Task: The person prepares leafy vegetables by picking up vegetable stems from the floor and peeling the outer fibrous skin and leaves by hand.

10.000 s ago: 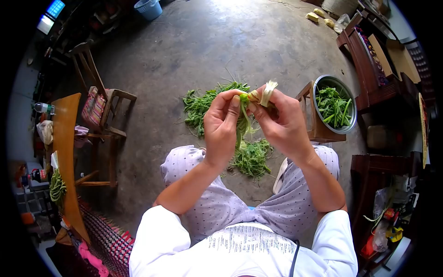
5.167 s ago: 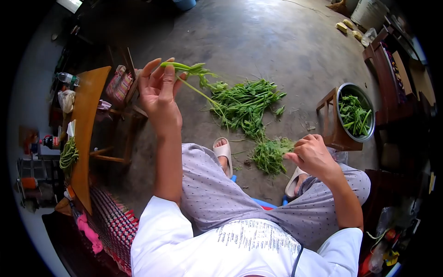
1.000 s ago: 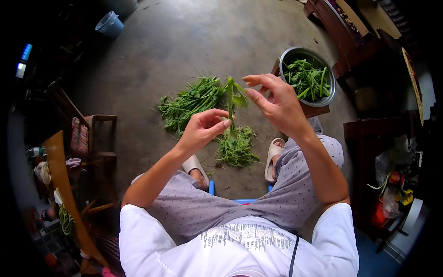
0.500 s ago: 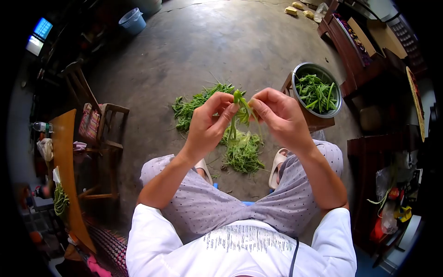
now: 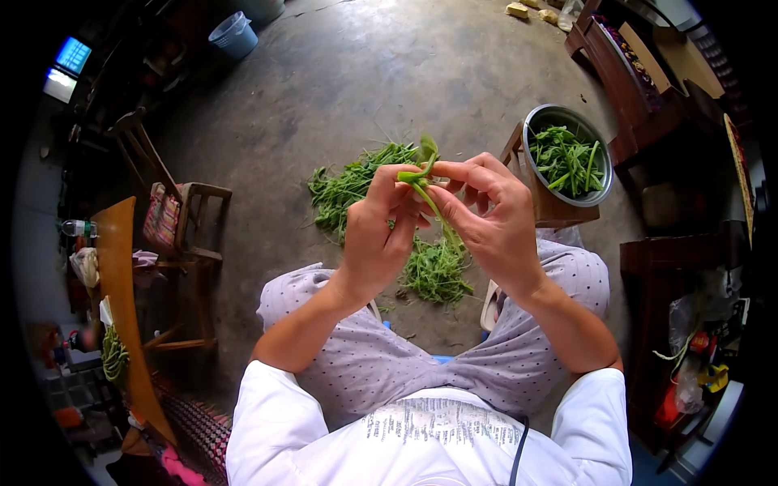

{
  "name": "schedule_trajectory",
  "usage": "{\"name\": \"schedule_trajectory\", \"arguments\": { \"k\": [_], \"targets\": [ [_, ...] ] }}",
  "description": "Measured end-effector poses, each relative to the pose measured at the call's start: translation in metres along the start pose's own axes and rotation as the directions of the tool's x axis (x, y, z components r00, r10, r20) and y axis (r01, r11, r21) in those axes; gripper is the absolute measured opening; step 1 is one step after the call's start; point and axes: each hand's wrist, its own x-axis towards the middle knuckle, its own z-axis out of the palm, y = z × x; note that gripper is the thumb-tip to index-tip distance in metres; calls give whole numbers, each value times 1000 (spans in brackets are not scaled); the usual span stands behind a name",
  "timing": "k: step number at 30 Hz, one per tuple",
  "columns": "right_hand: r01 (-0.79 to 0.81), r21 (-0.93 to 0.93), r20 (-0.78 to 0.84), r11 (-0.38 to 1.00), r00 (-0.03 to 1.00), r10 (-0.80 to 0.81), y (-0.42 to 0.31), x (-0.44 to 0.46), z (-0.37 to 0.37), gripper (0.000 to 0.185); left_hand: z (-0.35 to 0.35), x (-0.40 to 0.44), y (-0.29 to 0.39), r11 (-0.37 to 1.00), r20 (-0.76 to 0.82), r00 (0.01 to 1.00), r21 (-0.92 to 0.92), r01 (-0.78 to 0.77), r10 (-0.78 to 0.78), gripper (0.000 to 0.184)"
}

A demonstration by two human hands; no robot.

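Observation:
Between my fingertips is a green leafy stem (image 5: 432, 199), held up over the floor in front of my knees. My left hand (image 5: 379, 223) pinches it from the left, and my right hand (image 5: 486, 215) grips it from the right, the two hands almost touching. Beyond my left hand lies a pile of leafy greens (image 5: 348, 194) on the floor. Below my hands sits a smaller heap of fine green scraps (image 5: 436, 271). To the right, a metal basin (image 5: 604, 194) holds cut green stems (image 5: 567, 162).
The basin stands on a wooden stool (image 5: 559, 212). At left are a wooden chair (image 5: 190, 212) and a tabletop edge (image 5: 120, 275). A blue bucket (image 5: 233, 36) stands at the far left, and dark wooden furniture (image 5: 604, 73) lines the right side.
My hands have come closer together, and the stem between them has turned, its leafy end now pointing up. The view has shifted slightly.

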Motion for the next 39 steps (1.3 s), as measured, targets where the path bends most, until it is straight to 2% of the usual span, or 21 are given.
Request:
{"name": "schedule_trajectory", "arguments": {
  "k": [1, 5, 7, 10, 13, 15, 17, 19, 21, 23, 25, 32, 34, 35, 37, 39],
  "targets": [
    [48, -36, -2, 998, 999, -48, -1, 0, 0, 20, 0, 0, 1, 999, 14, 1000, 41, -3, 2, 21],
    [95, -41, -13, 995, 995, -95, -1, 0, 3, 20, -1, -2, -1, 999, 52, 998, 33, 16, -18, 23],
    [133, 23, -35, 991, 991, -132, 1, 0, 7, 19, -1, -3, 1, 1000, 45, 999, 20, 17, -18, 22],
    [155, -5, -20, 988, 988, -155, 1, 0, 7, 18, -3, -3, 8, 999, 48, 998, 7, 37, -38, 22],
    [158, 85, -11, 984, 987, -158, 0, 1, 11, 17, -5, -2, 11, 998, 55, 997, -18, 60, -59, 20],
    [149, 64, 7, 987, 989, -150, 1, 1, 10, 16, -5, -3, 12, 997, 55, 997, -42, 64, -62, 20],
    [138, 42, 21, 990, 990, -139, 2, 1, 9, 16, -5, -4, 14, 997, 84, 994, 30, 68, -71, 19],
    [102, 128, 26, 987, 994, -106, 4, 1, 8, 15, -7, -4, 14, 996, 105, 991, 39, 82, -85, 19],
    [136, 82, 24, 987, 990, -138, 4, 2, 7, 15, -10, -4, 16, 994, 125, 987, 49, 97, -102, 18],
    [169, 36, 21, 985, 985, -170, 4, 4, 5, 15, -14, -2, 22, 995, 138, 986, -30, 97, -92, 18],
    [82, 81, 40, 993, 996, -86, 2, 5, 2, 13, -19, 2, 27, 988, 57, 996, -139, 72, -64, 20],
    [144, 102, 77, 984, 985, -152, 7, 5, 4, 14, -23, 2, 22, 991, 26, 995, -93, 100, -98, 17],
    [212, -14, 104, 977, 972, -209, 2, 7, 2, 16, -22, 2, 21, 991, 21, 995, -97, 96, -94, 16],
    [211, -14, 104, 977, 972, -208, 3, 7, 2, 16, -22, 2, 19, 986, 25, 995, -135, 96, -93, 16],
    [306, -70, 67, 949, 951, -302, 4, 7, 2, 15, -20, 1, 18, 980, 31, 995, -173, 96, -92, 17],
    [337, -105, 59, 936, 941, -333, 6, 7, 1, 14, -18, 0, 19, 972, 26, 988, -181, 153, -151, 17]
  ]
}}
